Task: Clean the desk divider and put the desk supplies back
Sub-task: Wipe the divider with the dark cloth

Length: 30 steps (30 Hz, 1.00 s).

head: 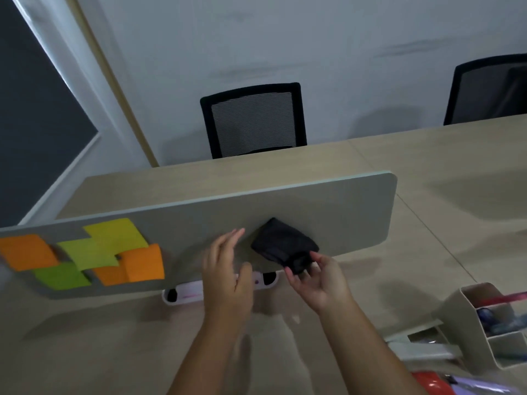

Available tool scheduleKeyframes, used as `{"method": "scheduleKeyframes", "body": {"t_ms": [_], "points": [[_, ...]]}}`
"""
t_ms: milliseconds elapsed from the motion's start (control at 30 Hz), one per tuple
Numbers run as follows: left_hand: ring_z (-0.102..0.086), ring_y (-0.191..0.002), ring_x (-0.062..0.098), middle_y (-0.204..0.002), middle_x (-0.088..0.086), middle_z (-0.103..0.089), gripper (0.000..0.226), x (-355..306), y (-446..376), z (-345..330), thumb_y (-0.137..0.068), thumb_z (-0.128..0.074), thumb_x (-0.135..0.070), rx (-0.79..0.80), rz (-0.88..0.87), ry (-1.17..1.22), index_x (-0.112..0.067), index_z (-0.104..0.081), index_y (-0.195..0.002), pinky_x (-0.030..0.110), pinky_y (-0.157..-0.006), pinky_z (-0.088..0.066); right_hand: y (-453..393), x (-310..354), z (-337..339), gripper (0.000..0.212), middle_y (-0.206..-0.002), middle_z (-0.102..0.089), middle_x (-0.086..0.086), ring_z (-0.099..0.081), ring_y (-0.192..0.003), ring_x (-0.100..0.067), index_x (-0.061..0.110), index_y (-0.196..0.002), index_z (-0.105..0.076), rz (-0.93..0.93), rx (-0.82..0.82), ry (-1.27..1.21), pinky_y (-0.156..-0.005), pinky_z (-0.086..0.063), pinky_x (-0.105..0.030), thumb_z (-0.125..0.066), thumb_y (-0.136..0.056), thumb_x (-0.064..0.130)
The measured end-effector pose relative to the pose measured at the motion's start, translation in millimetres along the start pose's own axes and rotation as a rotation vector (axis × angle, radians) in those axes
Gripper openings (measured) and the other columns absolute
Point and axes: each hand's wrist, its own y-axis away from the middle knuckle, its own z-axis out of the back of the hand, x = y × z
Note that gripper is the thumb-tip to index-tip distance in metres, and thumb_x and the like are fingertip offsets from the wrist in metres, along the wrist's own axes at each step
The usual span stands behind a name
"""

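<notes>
A grey desk divider (328, 203) stands across the wooden desk. Several orange, yellow and green sticky notes (94, 252) cover its left part. A folded black cloth (281, 242) lies against the divider's lower middle. My right hand (316, 277) pinches the cloth's lower end with its fingertips. My left hand (228, 269) hovers just left of the cloth, fingers apart, holding nothing.
A white cable grommet (185, 293) sits in the desk under the divider. A beige organizer (482, 323) with pens stands at the right, with red and purple items (445, 384) at the bottom edge. Two black mesh chairs (253, 121) stand beyond the desk.
</notes>
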Motion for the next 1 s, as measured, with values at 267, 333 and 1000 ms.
{"method": "scheduleKeyframes", "body": {"t_ms": [267, 333, 1000], "points": [[-0.057, -0.116, 0.021, -0.129, 0.005, -0.059, 0.042, 27.0, 34.2, -29.7, -0.086, -0.068, -0.035, 0.155, 0.837, 0.566, -0.02, -0.053, -0.122, 0.041, -0.103, -0.044, 7.4, -8.0, -4.7, 0.014, -0.102, -0.063, -0.008, -0.056, -0.083, -0.019, 0.018, -0.103, -0.061, 0.12, 0.05, 0.35, -0.062, -0.043, -0.026, -0.054, -0.093, 0.012], [-0.062, -0.109, 0.024, -0.119, 0.01, -0.066, 0.033, 30.8, 45.9, -21.4, -0.087, -0.067, -0.025, 0.11, 0.914, 0.718, -0.011, -0.059, -0.116, 0.037, -0.094, -0.049, 24.0, -11.9, 9.9, 0.012, -0.095, -0.065, -0.007, -0.059, -0.083, -0.019, 0.019, -0.097, -0.063, 0.135, 0.078, 0.452, -0.063, -0.045, -0.026, -0.057, -0.091, 0.01], [-0.053, -0.07, 0.017, -0.108, 0.013, -0.059, 0.042, 8.1, 206.1, 83.1, -0.084, -0.04, 0.003, 0.23, 1.333, 0.566, -0.006, -0.065, -0.116, 0.018, -0.04, -0.044, 135.8, -98.2, 150.8, 0.035, -0.086, -0.059, -0.011, -0.045, -0.054, -0.017, 0.017, -0.116, -0.054, -0.09, -0.13, 1.097, -0.033, -0.023, -0.014, -0.057, -0.085, 0.001]]}}
